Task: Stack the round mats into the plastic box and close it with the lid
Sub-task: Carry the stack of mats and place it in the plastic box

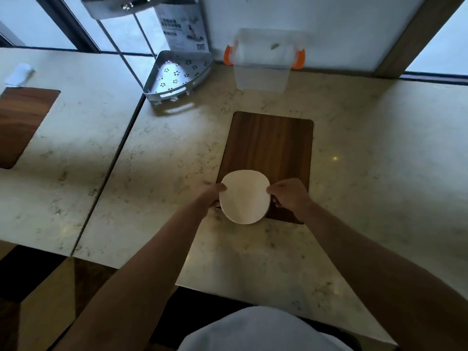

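Left hand [207, 195]: grip closed on the left rim of the round mats [244, 196], thumb on top
Right hand [291, 196]: grip pinched on the right rim of the same mats, fingers curled beneath
Round mats: white, held over the near end of the wooden board [268, 148]; how many were stacked could not be told
Plastic box [262, 72]: clear, beyond the board's far end against the wall, well apart from the mats
Lid [264, 46]: orange clips, leaning just behind the box
Table [379, 148]: pale marble, carrying the board

wooden board [268, 148], metal corner rack [177, 74], marble counter [367, 160]
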Demonstrator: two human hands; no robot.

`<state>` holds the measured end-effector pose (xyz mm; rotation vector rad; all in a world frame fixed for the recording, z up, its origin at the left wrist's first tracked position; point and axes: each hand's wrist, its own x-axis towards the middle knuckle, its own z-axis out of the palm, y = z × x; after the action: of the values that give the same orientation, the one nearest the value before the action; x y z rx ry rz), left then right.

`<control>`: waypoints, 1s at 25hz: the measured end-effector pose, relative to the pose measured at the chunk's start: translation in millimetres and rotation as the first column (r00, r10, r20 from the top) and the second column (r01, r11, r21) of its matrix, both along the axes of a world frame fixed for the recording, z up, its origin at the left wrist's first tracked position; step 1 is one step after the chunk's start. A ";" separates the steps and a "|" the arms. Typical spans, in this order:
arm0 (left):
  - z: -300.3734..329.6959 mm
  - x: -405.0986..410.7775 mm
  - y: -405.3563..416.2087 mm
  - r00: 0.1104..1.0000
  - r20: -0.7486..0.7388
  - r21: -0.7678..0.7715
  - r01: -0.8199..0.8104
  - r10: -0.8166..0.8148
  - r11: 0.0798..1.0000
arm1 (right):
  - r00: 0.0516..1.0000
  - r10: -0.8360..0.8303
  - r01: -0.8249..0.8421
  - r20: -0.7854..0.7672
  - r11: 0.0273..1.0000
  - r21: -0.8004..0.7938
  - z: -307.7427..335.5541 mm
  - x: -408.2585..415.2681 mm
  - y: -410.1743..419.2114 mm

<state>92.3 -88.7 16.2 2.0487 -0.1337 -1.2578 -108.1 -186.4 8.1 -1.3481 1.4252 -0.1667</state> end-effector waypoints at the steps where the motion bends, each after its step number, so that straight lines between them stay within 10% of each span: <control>1: 4.3 -2.2 -8.0 1.000 -0.007 0.004 0.006 -0.006 1.000 | 1.000 -0.009 0.009 0.016 1.000 -0.004 3.6 -1.5 -8.2; 25: 115.9 144.2 -318.5 0.968 0.083 -0.375 0.252 -0.238 0.892 | 0.963 -0.236 0.267 0.131 0.903 -0.337 115.6 118.2 -285.7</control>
<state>236.5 -407.1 132.1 1.7481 -0.6252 -1.2290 10.0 -472.2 123.8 -1.4155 1.5416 -0.6730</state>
